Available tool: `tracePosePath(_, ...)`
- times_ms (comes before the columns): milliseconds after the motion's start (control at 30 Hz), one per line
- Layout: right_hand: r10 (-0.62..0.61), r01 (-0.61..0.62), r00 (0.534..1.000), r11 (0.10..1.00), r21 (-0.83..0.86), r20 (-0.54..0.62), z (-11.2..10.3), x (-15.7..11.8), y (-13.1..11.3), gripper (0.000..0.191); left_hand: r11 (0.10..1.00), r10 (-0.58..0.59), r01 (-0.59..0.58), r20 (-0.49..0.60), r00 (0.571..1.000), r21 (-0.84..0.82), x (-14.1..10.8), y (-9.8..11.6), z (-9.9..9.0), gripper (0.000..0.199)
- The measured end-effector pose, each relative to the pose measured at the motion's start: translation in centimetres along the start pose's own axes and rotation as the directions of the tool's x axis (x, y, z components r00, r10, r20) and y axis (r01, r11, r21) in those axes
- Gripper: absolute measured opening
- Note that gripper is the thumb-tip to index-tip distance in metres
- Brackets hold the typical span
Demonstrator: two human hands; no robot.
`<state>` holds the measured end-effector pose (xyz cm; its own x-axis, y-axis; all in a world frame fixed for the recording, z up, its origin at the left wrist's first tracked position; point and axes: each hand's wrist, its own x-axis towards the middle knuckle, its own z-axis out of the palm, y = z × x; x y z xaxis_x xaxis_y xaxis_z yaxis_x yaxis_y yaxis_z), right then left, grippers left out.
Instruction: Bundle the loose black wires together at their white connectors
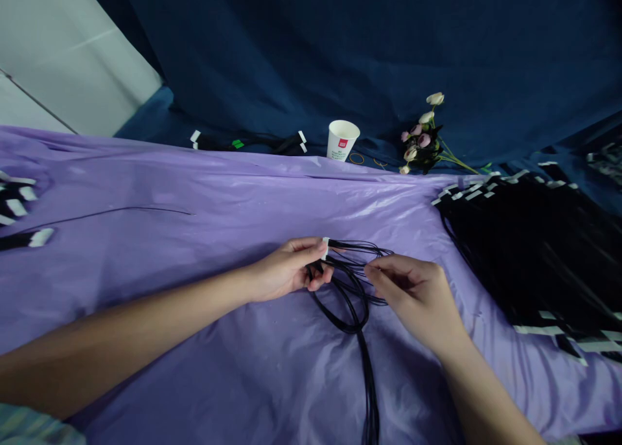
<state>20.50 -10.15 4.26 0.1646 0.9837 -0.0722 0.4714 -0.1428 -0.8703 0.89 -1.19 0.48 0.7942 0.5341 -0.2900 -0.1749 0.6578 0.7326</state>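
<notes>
A bundle of thin black cables is looped between my hands, its long tail hanging down toward the bottom of the head view. My left hand grips the bundle at a white connector, thumb on top and fingers curled beneath. Loose strands fan out to the right of that connector. At those strands, my right hand is closed in a pinch of thumb and forefinger. The exact strand between its fingertips is too small to make out.
Purple sheeting covers the table. A large pile of black cables with white ends lies right; more white-ended cables lie left. Behind stand a paper cup and artificial flowers, beside another black cable bundle.
</notes>
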Motion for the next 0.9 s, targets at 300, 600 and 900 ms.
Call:
tracePosePath(300,0.015,-0.018,0.999,0.995,0.102,0.031,0.4,0.3,-0.5,0.023,1.000,0.010,-0.010,-0.010,1.000,-0.020,0.2,-0.3,-0.2,0.028)
tracePosePath(600,-0.071,0.074,0.996,0.996,0.053,-0.053,1.6,0.0,0.0,0.018,1.000,-0.002,0.002,-0.019,1.000,0.015,0.2,-0.4,-0.1,0.029)
tracePosePath(900,-0.201,0.202,0.972,0.979,-0.004,-0.122,2.5,0.2,0.0,0.013,0.995,-0.051,0.049,0.026,0.998,0.086,-0.1,-0.1,0.0,0.031)
